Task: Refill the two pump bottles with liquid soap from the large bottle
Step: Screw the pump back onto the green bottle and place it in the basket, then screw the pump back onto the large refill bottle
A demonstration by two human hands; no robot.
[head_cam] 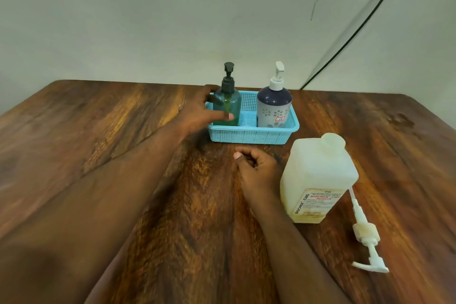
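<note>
A teal see-through pump bottle (230, 103) with a black pump stands at the left of a light blue basket (249, 134). Beside it, on the right, stands a navy and grey flowered pump bottle (274, 108) with a white pump. My left hand (199, 111) curls around the teal bottle, thumb across its front and fingers behind it. My right hand (256, 168) rests on the table in front of the basket, fingers loosely curled and holding nothing. The large whitish square bottle (317, 177) stands right of that hand with no pump in its neck.
A loose white pump (365, 232) with its long tube lies on the wooden table (98, 143), right of the large bottle. The basket sits near the table's far edge, against a pale wall. A black cable (357, 29) runs down the wall at the right.
</note>
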